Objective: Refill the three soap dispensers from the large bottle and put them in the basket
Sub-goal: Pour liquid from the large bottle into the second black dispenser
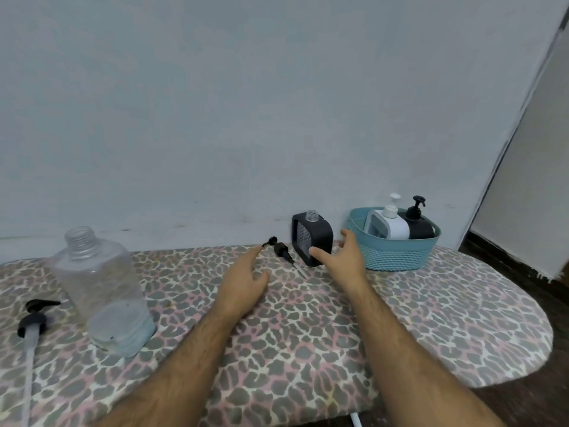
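A black square dispenser (pixel 311 238) with an uncapped clear neck stands near the wall. Its black pump head (pixel 281 249) lies on the board just left of it. My right hand (pixel 345 257) is open, thumb and fingers spread on either side of the dispenser's right edge. My left hand (pixel 243 282) is open, its fingertip close to the pump head. A white dispenser (pixel 388 224) and a black dispenser (pixel 417 223) stand in the teal basket (pixel 394 257). The large clear bottle (pixel 101 288) stands uncapped at the left, nearly empty.
The large bottle's black pump (pixel 32 318) with its long tube lies at the far left of the leopard-print ironing board (pixel 308 334). The wall runs right behind the board. The board's rounded end is at the right, with dark floor beyond.
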Demonstrator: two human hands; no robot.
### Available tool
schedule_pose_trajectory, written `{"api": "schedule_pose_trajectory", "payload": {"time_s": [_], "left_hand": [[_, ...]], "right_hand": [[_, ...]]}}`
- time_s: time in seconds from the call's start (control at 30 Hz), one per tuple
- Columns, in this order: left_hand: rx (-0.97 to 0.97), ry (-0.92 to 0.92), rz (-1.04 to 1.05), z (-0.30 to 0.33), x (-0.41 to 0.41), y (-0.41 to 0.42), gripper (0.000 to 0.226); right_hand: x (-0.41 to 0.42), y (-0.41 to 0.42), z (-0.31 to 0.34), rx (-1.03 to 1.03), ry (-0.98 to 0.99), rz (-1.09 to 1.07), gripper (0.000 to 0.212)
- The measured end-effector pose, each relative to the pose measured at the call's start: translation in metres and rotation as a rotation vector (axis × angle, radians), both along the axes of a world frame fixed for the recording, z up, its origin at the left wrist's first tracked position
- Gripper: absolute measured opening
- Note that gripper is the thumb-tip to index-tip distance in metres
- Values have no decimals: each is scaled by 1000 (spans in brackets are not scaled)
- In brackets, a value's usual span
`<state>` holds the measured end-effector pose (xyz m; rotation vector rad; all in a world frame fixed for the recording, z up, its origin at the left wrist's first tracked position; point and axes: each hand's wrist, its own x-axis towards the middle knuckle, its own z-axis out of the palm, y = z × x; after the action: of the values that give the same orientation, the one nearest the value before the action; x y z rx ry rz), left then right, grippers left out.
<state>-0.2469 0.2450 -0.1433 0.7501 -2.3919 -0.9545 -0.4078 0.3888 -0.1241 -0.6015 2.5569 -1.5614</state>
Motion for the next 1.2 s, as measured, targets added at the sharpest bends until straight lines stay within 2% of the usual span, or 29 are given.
{"api": "schedule_pose_trajectory", "payload": {"time_s": [0.1, 0.23, 0.3, 0.57, 0.77, 0.9, 1.17, 1.2], "left_hand": [[-45, -25, -13, -5, 5, -8, 63], [-269, -146, -53, -8, 14, -15, 67], [-330, -203, -63, -10, 21, -19, 73], [-362, -297, -95, -9, 80, 4, 89], [-418, -317, -108, -15, 136, 27, 106], [-441, -299, -70, -17, 174, 33, 101], [-421, -279, 56, -11, 246, 33, 110], [-414, -268, 76, -10, 251, 32, 105]], "right_hand": [[-9, -17, -2, -38, -31, 50, 95], [-12, -27, -11, -35, 16, 34, 48], [-7, -25, -12, -68, 45, 28, 38], [51, 14, -2, -246, 112, -35, 29], [117, 40, 4, -268, 71, 94, 34], [155, 44, 2, -257, 42, 192, 36], [212, 35, -7, -265, 24, 315, 35], [215, 35, -9, -264, 16, 320, 36]]}}
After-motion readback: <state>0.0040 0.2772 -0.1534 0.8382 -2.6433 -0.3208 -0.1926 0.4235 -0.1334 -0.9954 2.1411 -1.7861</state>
